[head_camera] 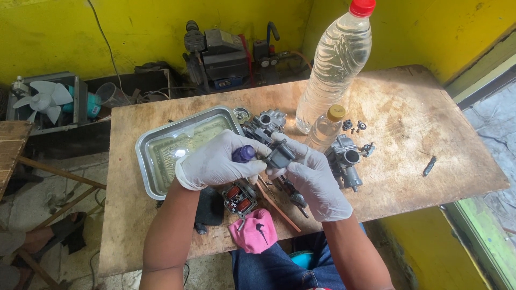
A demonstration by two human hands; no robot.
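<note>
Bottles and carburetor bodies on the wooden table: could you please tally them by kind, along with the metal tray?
Clear plastic bottles: 2, a large red-capped one and a small yellow-capped one
Carburetor bodies standing free on the table: 2, one behind the hands and one by the small bottle
Metal trays: 1
Total: 5

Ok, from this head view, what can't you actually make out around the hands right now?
- Purple-handled tool: its tip is hidden inside the left hand.
- Dark part: mostly covered by the fingers of the right hand, so its shape is unclear.
- Small screws beside the large bottle: too small to tell their type.
- Liquid in the metal tray: glare hides its depth.
</note>
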